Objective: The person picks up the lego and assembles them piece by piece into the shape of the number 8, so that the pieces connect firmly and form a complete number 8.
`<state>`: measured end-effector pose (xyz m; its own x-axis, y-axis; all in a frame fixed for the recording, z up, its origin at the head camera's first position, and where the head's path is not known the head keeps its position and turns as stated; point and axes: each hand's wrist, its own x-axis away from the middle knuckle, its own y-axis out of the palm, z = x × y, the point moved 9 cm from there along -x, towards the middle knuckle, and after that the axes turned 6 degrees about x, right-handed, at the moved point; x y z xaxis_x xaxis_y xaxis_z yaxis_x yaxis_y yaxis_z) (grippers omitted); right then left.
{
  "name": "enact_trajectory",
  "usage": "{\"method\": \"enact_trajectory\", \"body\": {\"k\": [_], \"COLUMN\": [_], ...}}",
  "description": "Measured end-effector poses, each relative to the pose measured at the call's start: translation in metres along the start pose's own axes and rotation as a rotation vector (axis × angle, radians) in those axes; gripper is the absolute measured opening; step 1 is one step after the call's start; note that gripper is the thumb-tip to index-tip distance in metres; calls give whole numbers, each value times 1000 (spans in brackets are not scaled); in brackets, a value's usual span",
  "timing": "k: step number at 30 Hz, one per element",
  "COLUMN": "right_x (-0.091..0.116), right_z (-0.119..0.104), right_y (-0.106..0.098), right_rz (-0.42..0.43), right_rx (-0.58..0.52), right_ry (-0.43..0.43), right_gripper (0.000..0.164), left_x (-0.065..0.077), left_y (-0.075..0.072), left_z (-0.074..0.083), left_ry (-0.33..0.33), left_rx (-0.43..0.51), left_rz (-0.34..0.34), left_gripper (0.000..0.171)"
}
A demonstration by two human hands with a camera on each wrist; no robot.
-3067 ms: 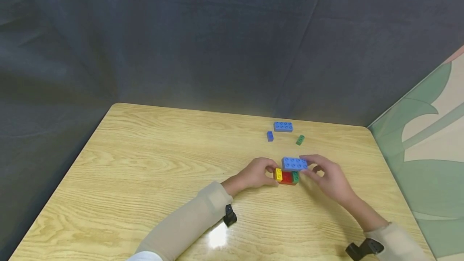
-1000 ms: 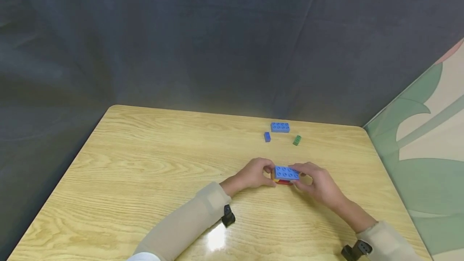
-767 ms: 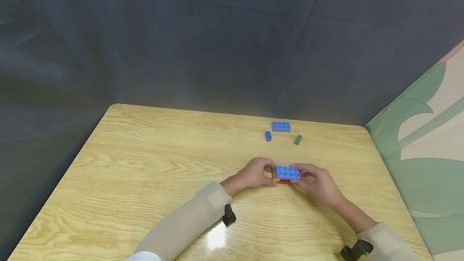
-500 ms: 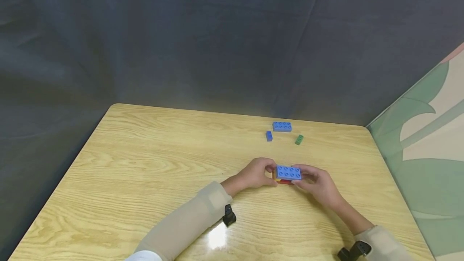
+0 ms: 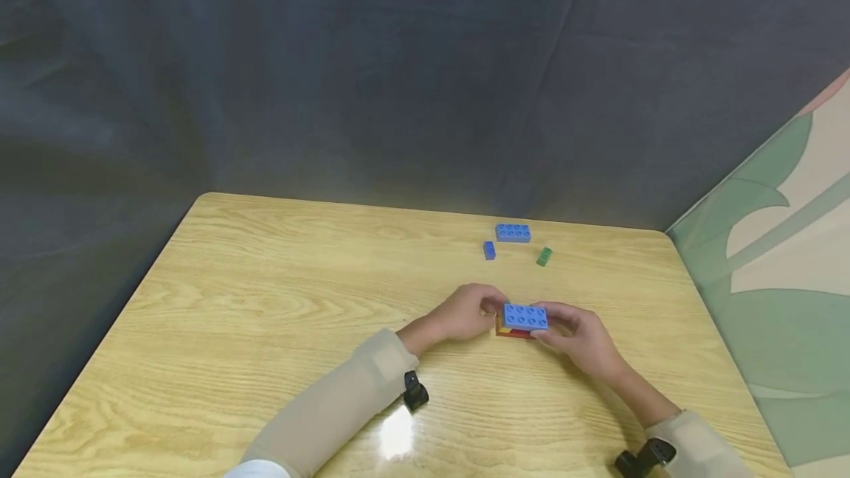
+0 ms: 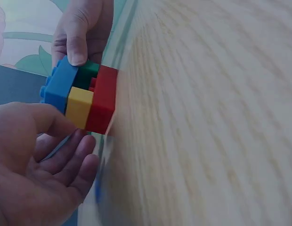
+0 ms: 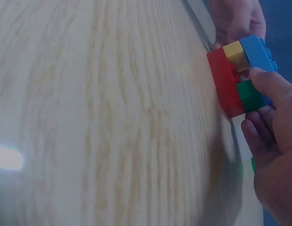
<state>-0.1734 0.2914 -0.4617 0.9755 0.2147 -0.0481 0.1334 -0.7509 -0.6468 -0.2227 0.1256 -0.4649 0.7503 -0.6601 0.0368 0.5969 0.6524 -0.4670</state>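
A small stack of toy building bricks sits on the table. Its base is a red brick [image 6: 103,101], with a yellow brick [image 6: 79,107] at one end and a green brick [image 7: 250,95] at the other. Across these two lies a long blue brick [image 5: 525,316], leaving a gap in the middle. My right hand [image 5: 586,338] grips the blue brick at its right end between thumb and fingers. At the stack's left end is my left hand [image 5: 465,313], fingers loosely bent, with fingertips close by the yellow brick.
Beyond the stack lie another long blue brick [image 5: 513,233], a small dark blue brick [image 5: 489,251] and a small green brick [image 5: 544,257]. They are near the far edge of the wooden table [image 5: 299,264]. A dark curtain [image 5: 372,80] hangs behind it.
The right hand has brought the long blue brick down onto the yellow and green bricks. My left hand has just loosened from the stack and drawn slightly back to the left.
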Motion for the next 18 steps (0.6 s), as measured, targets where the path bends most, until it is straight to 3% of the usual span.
{"method": "enact_trajectory", "body": {"k": [4,10,18], "right_x": [0,0,0], "right_z": [1,2,-3], "right_y": [1,0,-2], "right_rz": [-1,-3,-7], "right_rx": [-3,5,51], "right_ry": [5,11,-8], "right_gripper": [40,41,40], "left_x": [-2,-8,-31], "left_y": [-10,-24,-46], "left_z": [7,13,19], "left_ry": [45,59,96], "left_rx": [44,141,65], "left_rz": [64,81,192], "left_gripper": [29,35,42]}}
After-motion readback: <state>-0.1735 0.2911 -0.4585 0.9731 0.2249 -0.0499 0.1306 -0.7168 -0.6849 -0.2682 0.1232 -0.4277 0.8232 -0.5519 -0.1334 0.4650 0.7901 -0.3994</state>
